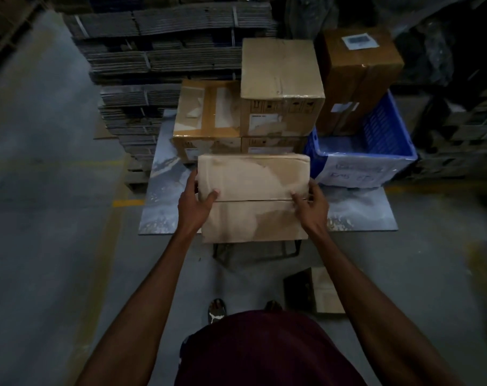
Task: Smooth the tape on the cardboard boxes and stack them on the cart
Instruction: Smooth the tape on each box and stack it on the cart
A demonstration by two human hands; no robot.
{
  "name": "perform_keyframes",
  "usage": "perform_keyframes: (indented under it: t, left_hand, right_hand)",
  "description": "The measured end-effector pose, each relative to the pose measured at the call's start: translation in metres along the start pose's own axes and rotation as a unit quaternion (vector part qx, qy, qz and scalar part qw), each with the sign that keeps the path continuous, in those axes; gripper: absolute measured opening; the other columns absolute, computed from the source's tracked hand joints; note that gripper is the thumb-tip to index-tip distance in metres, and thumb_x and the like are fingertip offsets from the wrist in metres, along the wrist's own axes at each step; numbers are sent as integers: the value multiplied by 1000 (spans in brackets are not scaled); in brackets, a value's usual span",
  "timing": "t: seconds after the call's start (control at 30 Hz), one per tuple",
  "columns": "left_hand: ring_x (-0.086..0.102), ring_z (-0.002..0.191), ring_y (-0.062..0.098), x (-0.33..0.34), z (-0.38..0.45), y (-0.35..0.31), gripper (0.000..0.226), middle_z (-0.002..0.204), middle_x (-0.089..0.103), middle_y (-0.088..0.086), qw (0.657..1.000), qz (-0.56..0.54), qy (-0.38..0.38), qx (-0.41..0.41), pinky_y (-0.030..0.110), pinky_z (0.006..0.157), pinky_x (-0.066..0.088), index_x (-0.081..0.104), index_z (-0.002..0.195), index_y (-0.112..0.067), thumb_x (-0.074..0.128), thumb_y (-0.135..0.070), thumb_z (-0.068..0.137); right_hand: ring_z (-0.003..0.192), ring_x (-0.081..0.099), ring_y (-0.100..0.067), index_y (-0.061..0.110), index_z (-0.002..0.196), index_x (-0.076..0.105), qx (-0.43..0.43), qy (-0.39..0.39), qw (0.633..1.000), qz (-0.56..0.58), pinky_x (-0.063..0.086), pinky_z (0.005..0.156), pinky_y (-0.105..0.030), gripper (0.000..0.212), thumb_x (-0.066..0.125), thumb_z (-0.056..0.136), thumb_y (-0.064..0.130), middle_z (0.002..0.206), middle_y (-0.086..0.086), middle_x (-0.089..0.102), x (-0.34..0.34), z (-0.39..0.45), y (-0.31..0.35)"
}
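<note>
A flat tan cardboard box [253, 196] is held above the near edge of the cart [356, 215], a low grey platform. My left hand [196, 201] grips its left side, thumb on top near the centre seam. My right hand [310, 203] grips its right side, thumb also on the seam. Further back on the cart stand stacked boxes: a low one with torn labels [206, 110] at left and a taller stack topped by a taped box [278, 68].
A blue plastic crate [376, 146] sits on the cart's right side with a brown box [359, 65] in it. Bundles of flattened cartons [158, 51] are piled behind and left. A small open box [314, 291] lies on the floor near my feet.
</note>
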State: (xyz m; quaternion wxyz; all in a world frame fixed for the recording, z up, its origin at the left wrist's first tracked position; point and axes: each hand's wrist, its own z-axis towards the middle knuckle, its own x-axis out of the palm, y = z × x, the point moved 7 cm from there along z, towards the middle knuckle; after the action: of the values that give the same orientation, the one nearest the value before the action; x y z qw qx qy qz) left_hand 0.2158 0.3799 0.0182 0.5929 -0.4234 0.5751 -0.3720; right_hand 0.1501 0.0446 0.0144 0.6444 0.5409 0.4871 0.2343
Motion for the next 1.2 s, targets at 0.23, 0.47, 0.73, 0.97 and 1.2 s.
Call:
perform_keyframes:
  t: [0.23,0.47,0.73,0.97,1.2]
  left_hand:
    - [60,115,25,28,29,23,75,144,54,13,994,86,40,-53,25,94,46,26,158,-19,67,-21,95]
    - [60,110,30,45,61,22,64,138,55,18,981,179,75,-29,25,89,42,35,154,-15,63,-24,98]
    - [10,153,30,92,76,-16,65,166,15,12,868,465,139,105,56,121,11,26,157,-26,49,-45,99]
    - [8,153,33,108,72,-6,66,166,4,17,824,528,173,115,58,120,10,9,161,-29,37,-47,104]
    - [18,151,27,127,90,-24,62,166,17,6,853,451,218,147,47,120,17,27,158,-31,47,-43,100]
  right_hand:
    - [137,43,-33,21,159,31,41,64,989,-125,32,115,-43,73,64,97,44,148,-15,44,27,32,-23]
    - [134,46,-33,24,158,31,65,85,983,-149,40,110,-47,72,63,97,45,148,-12,45,34,65,-24]
    - [146,29,-27,27,156,34,-145,115,912,-365,24,122,-48,63,57,100,42,160,-4,35,75,77,21]
    - [149,20,-30,34,157,31,-130,158,895,-396,12,125,-53,67,60,97,35,163,-4,26,94,86,16]
    - [156,11,-27,26,161,26,-190,234,866,-399,10,125,-48,61,47,105,41,169,-2,18,132,91,27]
